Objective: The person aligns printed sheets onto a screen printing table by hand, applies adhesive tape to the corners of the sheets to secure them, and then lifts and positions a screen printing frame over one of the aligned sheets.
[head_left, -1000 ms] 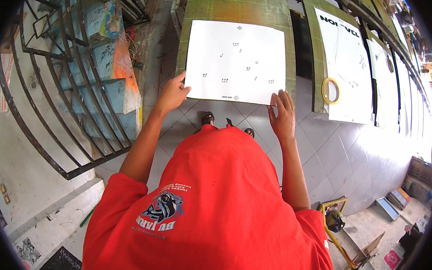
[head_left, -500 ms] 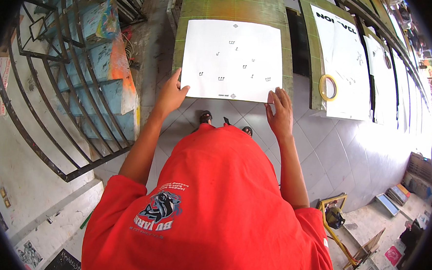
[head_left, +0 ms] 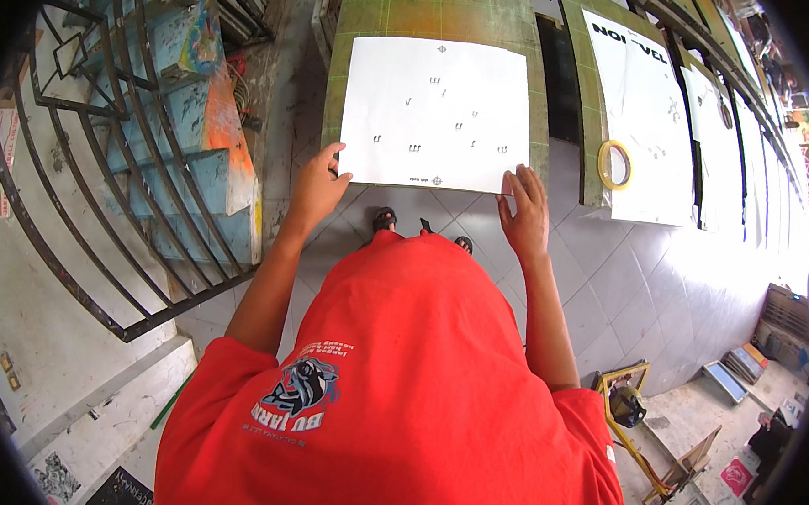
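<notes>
A white sheet of paper [head_left: 402, 115] with small black marks and cross-in-circle marks lies on a green board [head_left: 454, 13] bearing a grid of lines. At its near left corner, my left hand [head_left: 317, 184] has thumb and curled index finger on the edges. My right hand [head_left: 525, 213] pinches the near right corner, fingertips on top of the sheet. Part of each hand's grip is hidden under or behind the fingers. The sheet looks flat, its near edge running along the board's near end.
To the right, another green board [head_left: 591, 175] holds a large printed white sheet [head_left: 636, 109] and a roll of yellowish tape [head_left: 615, 165]. A curved black metal grille [head_left: 136, 321] stands at left beside paint-stained blue blocks [head_left: 189, 182]. A yellow frame [head_left: 626, 392] lies at lower right.
My left hand has shifted slightly toward me along the sheet's left edge, its index finger now more bent. The sheet has barely moved, and my right hand stays at its corner.
</notes>
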